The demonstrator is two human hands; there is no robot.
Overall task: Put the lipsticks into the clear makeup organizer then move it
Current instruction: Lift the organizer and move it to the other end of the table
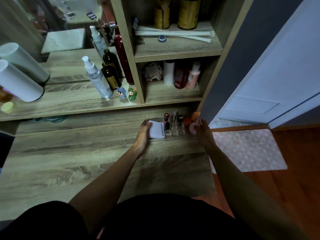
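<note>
The clear makeup organizer (pixel 174 134) stands on the wooden vanity top at its far right, just below the shelf unit. Several lipsticks (pixel 166 120) stand upright in its middle slots, a white box labelled "4uzskin" (pixel 156 129) fills its left section, and orange and pink sponges (pixel 191 122) fill its right section. My left hand (pixel 143 134) grips the organizer's left end. My right hand (pixel 203 133) grips its right end. Whether the organizer is lifted off the surface I cannot tell.
A shelf unit (pixel 173 99) with bottles rises right behind the organizer. Two small figurines (pixel 127 94), a spray bottle (pixel 97 78) and dark bottles stand on the raised ledge to the left. The vanity's right edge (pixel 210 163) drops to a pink floor mat (pixel 247 149).
</note>
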